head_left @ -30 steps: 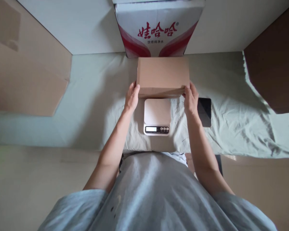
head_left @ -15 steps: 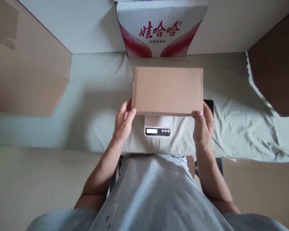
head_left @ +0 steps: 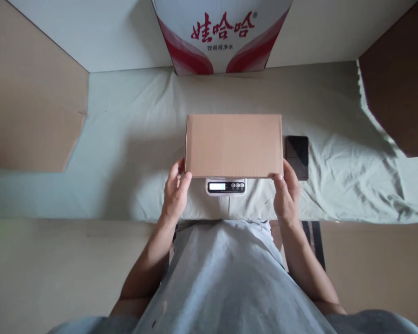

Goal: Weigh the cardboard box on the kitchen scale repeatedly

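A closed brown cardboard box is held level between my two hands, over a small white digital scale. My left hand grips the box's near left corner, thumb on the front edge. At the near right corner my right hand has its thumb against the edge and its fingers along the side. The scale's lit display and its buttons show below the box, while its weighing plate is hidden. Whether the box touches the plate I cannot tell.
A dark phone lies just right of the box on the pale green cloth. A white and red carton stands at the back. Large cardboard pieces flank the table, one on the left and one on the right.
Both hands have brought the box lower and nearer to me. More of the scale's plate is now covered, and the phone on the right has come into fuller view.
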{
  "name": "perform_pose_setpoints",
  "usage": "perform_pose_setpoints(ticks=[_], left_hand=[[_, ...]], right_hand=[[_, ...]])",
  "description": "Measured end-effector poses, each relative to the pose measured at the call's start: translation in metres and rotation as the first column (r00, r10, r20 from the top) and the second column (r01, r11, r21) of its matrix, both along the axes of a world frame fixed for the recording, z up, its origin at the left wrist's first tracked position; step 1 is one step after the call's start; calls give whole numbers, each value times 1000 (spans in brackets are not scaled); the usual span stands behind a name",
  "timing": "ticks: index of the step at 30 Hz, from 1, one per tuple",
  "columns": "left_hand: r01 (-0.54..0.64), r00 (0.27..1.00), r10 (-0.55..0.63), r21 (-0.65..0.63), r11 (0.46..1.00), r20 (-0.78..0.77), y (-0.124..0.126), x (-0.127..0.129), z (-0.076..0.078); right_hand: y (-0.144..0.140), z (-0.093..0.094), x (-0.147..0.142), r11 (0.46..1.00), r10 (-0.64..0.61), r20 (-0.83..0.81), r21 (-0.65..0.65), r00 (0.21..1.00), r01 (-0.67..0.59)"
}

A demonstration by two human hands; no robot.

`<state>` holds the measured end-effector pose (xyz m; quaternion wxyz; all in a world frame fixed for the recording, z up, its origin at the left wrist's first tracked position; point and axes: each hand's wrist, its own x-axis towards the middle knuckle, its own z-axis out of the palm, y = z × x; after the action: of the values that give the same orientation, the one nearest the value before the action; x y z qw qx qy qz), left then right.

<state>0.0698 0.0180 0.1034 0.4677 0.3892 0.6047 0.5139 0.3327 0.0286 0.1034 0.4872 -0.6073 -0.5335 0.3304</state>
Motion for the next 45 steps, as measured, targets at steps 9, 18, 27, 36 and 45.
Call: perform_pose_setpoints(ticks=[9,18,27,36,45], left_hand=[[-111,990,119,111,988,-68,-5,-14,-15],[-192,970,203,92,977,-133,-7,-35,-9],[-141,985,149,93,986,-88,-6,-30,-2],[-9,996,15,72,997,-84,-7,-15,6],[-10,997,14,48,999,-78,6,0,18]], right_hand=[[5,3,14,992,-125,-130,-16,984,124],[11,-7,34,968,-227,-170,65,959,240],[10,0,23,981,-182,-155,36,971,189],[4,3,11,998,-55,-91,-30,994,53],[8,6,-2,999,-31,-67,-16,997,30]])
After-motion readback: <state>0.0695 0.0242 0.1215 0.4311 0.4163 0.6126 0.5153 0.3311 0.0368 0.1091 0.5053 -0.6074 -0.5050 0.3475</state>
